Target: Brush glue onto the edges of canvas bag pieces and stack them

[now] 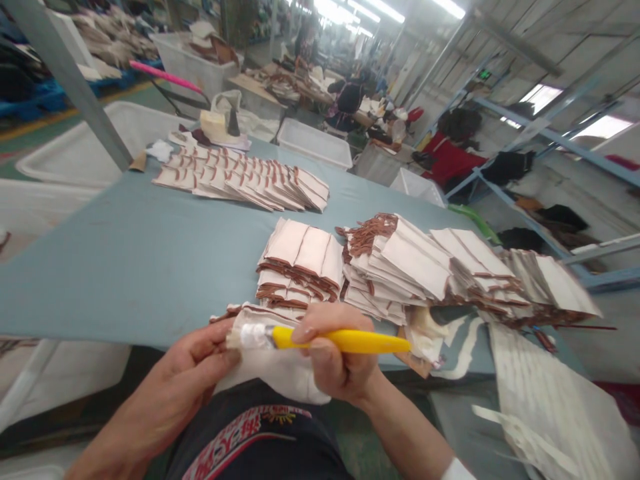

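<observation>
My right hand (pixel 340 353) is closed round the yellow handle of a paintbrush (pixel 370 341). The brush lies level, and its pale bristle end points left, close to my left fingertips. My left hand (pixel 200 367) pinches the left edge of a white, brown-edged fabric piece (pixel 295 377), which hangs at the table's front edge beneath the brush. Just beyond my hands stands a stack of folded white pieces with brown edges (pixel 305 250). A second, leaning stack (pixel 410 257) with brown strands on top is right of it.
A blue-grey table (pixel 125 267) spreads before me. Overlapping white pieces in a row (pixel 240 177) lie at its far side. More stacks (pixel 480 260) and white strips (pixel 470 347) are at right. White bins (pixel 315 143) stand behind; a metal post (pixel 80 80) rises at left.
</observation>
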`<state>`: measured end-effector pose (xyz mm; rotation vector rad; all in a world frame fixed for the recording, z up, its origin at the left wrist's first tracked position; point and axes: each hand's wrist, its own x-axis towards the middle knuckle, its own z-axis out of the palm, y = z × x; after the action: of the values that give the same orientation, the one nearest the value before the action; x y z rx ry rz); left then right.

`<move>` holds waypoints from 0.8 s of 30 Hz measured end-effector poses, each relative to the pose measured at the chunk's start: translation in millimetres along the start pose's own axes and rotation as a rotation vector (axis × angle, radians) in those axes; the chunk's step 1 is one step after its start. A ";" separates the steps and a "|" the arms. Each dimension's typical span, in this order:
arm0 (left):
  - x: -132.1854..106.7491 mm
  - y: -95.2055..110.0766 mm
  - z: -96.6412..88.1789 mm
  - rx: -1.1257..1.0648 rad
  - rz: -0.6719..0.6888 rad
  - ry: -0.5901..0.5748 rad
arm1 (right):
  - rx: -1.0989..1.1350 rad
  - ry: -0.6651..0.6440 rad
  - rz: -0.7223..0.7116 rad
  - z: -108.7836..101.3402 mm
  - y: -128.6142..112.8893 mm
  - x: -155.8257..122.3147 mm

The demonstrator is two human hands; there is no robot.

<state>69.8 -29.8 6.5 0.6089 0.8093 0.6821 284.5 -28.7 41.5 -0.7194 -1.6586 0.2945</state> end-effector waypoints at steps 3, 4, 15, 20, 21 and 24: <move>0.4 -0.2 4.7 -0.018 -0.022 -0.003 | -0.111 -0.056 -0.063 -4.0 3.8 7.0; 1.0 -0.3 6.8 -0.021 -0.019 0.002 | -0.167 -0.041 -0.087 -6.0 5.3 9.4; 1.0 -5.6 23.4 -0.078 0.010 0.137 | -0.160 -0.050 -0.087 -6.7 16.7 -1.7; 4.7 -1.4 27.2 -0.077 -0.006 0.179 | -0.212 0.033 -0.032 -10.1 31.9 -1.9; 5.0 -1.6 25.1 -0.073 -0.020 0.185 | -0.212 0.038 -0.020 -9.3 32.7 -2.9; 4.2 -3.2 17.7 -0.082 -0.051 0.209 | -0.198 -0.027 -0.088 -5.9 35.0 -4.8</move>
<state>87.2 -32.7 12.1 0.4463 0.9824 0.7367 300.7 -5.7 19.3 -0.7901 -1.7565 0.0783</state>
